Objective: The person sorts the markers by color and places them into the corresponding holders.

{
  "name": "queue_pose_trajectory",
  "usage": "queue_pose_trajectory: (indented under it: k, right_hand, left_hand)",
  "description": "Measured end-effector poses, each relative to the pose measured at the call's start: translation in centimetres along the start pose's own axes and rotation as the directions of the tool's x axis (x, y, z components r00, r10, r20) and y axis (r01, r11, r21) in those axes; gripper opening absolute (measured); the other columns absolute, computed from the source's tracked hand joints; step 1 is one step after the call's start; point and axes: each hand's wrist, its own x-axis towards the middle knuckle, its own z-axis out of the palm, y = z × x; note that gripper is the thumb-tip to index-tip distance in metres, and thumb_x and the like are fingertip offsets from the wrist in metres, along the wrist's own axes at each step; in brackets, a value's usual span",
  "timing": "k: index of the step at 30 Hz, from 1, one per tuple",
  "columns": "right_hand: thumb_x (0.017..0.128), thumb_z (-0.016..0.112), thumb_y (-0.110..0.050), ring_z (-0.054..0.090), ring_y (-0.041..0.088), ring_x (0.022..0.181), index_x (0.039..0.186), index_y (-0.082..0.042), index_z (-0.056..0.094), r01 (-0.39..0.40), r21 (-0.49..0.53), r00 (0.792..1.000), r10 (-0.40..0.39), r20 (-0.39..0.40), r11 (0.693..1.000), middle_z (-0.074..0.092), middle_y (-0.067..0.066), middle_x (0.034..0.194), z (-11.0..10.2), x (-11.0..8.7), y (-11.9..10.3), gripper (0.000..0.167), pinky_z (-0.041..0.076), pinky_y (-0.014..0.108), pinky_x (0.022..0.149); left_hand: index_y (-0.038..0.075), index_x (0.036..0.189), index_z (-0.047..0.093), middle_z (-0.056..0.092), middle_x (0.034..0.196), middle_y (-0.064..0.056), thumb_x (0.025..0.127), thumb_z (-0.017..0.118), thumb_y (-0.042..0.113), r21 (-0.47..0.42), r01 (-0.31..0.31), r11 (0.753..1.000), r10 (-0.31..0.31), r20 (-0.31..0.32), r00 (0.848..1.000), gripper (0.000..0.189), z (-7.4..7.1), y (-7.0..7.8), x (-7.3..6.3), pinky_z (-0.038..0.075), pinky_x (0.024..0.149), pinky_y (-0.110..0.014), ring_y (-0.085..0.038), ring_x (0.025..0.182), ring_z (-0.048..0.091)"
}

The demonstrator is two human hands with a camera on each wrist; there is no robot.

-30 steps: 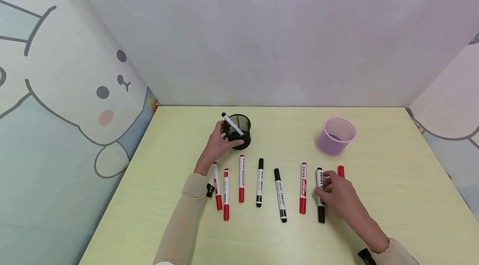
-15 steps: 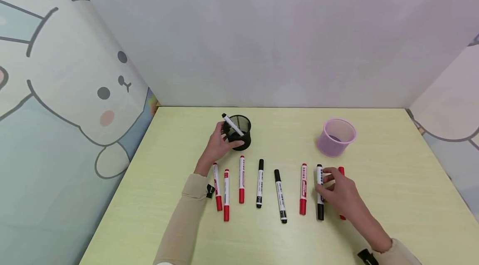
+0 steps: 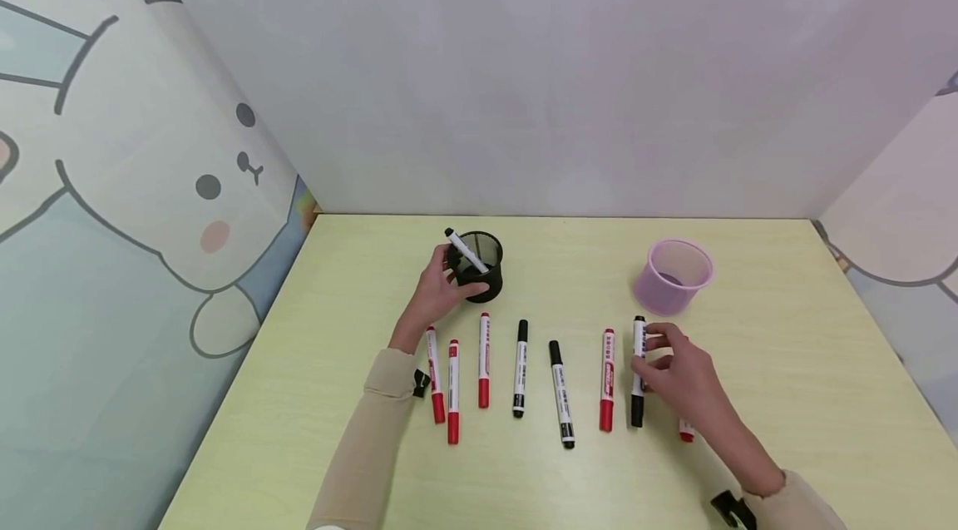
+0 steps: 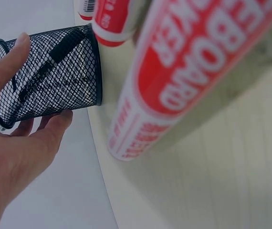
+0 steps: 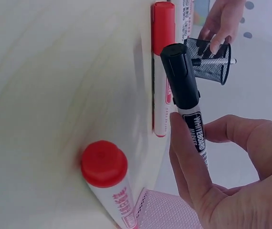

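Note:
My left hand [image 3: 437, 294] grips a black mesh pen cup [image 3: 490, 284] at the back left of the table. Fingers and thumb wrap its sides in the left wrist view. Inside the cup leans a white marker with a black end [image 3: 467, 251]. Over on the right, my right hand [image 3: 684, 372] pinches a black whiteboard marker [image 5: 180, 76] between thumb and fingers, black cap toward me. The right wrist view shows it raised above the table. Partly covered by that hand in the head view, a red marker [image 3: 686, 433] lies beneath it.
A lilac mesh cup [image 3: 666, 289] stands at the back right. Between the hands lie red markers [image 3: 484, 364] and black markers [image 3: 520, 368] in a loose row. One more red marker [image 3: 607, 380] lies just left of the right hand. A pale wall [image 3: 554, 97] rises behind the table.
My right hand has lifted the black whiteboard marker and carried it slightly away from me. The red marker's lower end has come into sight beneath it. My left hand stays on the cup.

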Motion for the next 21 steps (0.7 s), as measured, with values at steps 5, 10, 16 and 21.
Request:
queue_pose_trajectory:
  k: [5,10,16,21]
  right_hand:
    - [0.093,0.073,-0.005,0.071,0.031,0.090,0.134,0.004,0.046,0.020,0.019,1.000,-0.020,-0.014,1.000,0.061,0.025,0.119,-0.1,0.3,-0.3,0.050,0.062,0.029,0.061]
    - [0.094,0.070,-0.005,0.071,0.033,0.091,0.135,0.002,0.046,0.060,0.023,0.998,-0.059,-0.037,0.998,0.062,0.024,0.117,-0.1,0.8,-0.7,0.049,0.061,0.029,0.062]
    - [0.094,0.070,-0.007,0.071,0.033,0.090,0.135,0.000,0.047,0.112,0.017,0.992,-0.111,-0.067,0.994,0.064,0.022,0.115,-0.1,1.4,-1.0,0.047,0.060,0.027,0.062]
    - [0.095,0.071,-0.008,0.072,0.034,0.091,0.135,0.001,0.047,0.128,0.029,0.988,-0.125,-0.090,0.991,0.064,0.022,0.115,-0.1,1.7,-1.5,0.048,0.059,0.025,0.062]
  left_hand:
    - [0.009,0.148,0.035,0.047,0.150,-0.014,0.085,0.087,0.016,0.004,0.002,1.000,-0.002,-0.004,1.000,0.082,0.0,0.1,0.0,0.035,0.119,-0.046,-0.032,0.144,0.040]
    - [0.009,0.148,0.035,0.047,0.151,-0.014,0.085,0.087,0.016,0.000,-0.003,1.000,0.003,-0.003,1.000,0.082,-0.1,0.1,0.0,0.034,0.120,-0.046,-0.033,0.145,0.040]
    - [0.008,0.148,0.035,0.047,0.151,-0.014,0.085,0.087,0.015,-0.001,-0.005,1.000,0.005,0.000,1.000,0.082,0.0,0.1,0.0,0.034,0.120,-0.046,-0.031,0.145,0.040]
    - [0.007,0.148,0.035,0.047,0.151,-0.015,0.085,0.087,0.015,0.002,-0.003,1.000,0.003,0.002,1.000,0.083,0.0,0.1,-0.1,0.034,0.120,-0.047,-0.033,0.145,0.040]
